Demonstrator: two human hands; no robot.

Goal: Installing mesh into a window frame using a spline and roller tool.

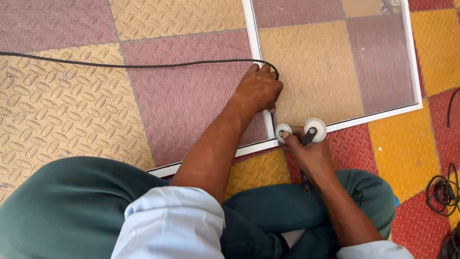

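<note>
A white-framed mesh screen lies flat on a checkered red and yellow floor. My left hand presses a black rubber cord down onto the frame's middle bar. The cord runs away to the left across the mesh. My right hand grips a roller tool with two white wheels, set on the frame's near rail where the middle bar meets it. I sit cross-legged in dark green trousers, knees close to the frame.
Loose mesh covers the floor on the left beyond the frame. Coiled black cord lies on the red tile at the right edge. Raised-pattern floor tiles surround the frame.
</note>
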